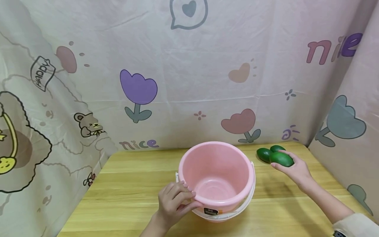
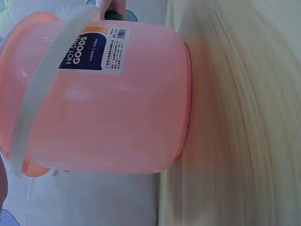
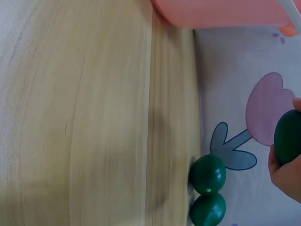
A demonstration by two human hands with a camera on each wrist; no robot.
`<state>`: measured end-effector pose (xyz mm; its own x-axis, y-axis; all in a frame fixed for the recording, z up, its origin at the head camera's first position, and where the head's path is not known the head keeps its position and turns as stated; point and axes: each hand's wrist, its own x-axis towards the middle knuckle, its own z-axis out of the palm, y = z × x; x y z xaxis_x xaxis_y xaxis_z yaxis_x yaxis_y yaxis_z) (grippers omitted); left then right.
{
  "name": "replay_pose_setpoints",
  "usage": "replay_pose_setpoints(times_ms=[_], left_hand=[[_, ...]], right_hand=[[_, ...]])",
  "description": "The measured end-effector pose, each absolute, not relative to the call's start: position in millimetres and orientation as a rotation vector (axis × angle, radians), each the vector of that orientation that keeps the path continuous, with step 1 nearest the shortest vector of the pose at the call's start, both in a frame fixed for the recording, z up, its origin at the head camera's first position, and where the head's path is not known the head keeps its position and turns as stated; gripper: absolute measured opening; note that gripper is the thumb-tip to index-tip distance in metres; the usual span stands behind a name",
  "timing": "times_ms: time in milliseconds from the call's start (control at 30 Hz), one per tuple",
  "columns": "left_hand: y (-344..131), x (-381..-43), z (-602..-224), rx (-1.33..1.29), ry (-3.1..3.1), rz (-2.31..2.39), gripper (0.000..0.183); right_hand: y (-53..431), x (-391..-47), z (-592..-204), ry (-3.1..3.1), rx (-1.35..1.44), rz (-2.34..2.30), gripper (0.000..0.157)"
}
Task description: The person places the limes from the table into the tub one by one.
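Note:
A pink bucket (image 1: 217, 161) stands upright on the wooden table, and nothing lies inside it. At its near left rim my left hand (image 1: 174, 201) grips the edge, fingers over the top and thumb outside. My right hand (image 1: 299, 172) holds a dark green oval fruit (image 1: 282, 159) between thumb and fingers, right of the bucket. In the right wrist view this held fruit (image 3: 288, 136) is raised off the tabletop. Two more green fruits (image 1: 263, 154) (image 3: 208, 174) lie side by side at the back right of the table, just behind the held one.
The bucket's white handle (image 1: 237, 212) hangs down on its near side, below the rim. A dark label (image 2: 89, 52) is stuck on the bucket wall. Printed cloth (image 1: 183, 72) hangs behind the wooden table (image 1: 133, 194) and along both sides.

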<state>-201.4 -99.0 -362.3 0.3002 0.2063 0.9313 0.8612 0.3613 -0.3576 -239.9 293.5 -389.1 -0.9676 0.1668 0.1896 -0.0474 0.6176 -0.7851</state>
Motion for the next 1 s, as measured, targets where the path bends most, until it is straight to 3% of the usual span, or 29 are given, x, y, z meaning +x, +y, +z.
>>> replay_pose_setpoints(times_ms=[1000], left_hand=[[-98.3, -202.5, -363.1, -1.132, -1.213, -0.596, 0.035]], right_hand=[[255.9, -226.4, -355.9, -2.633, -0.001, 1.318, 0.069]])
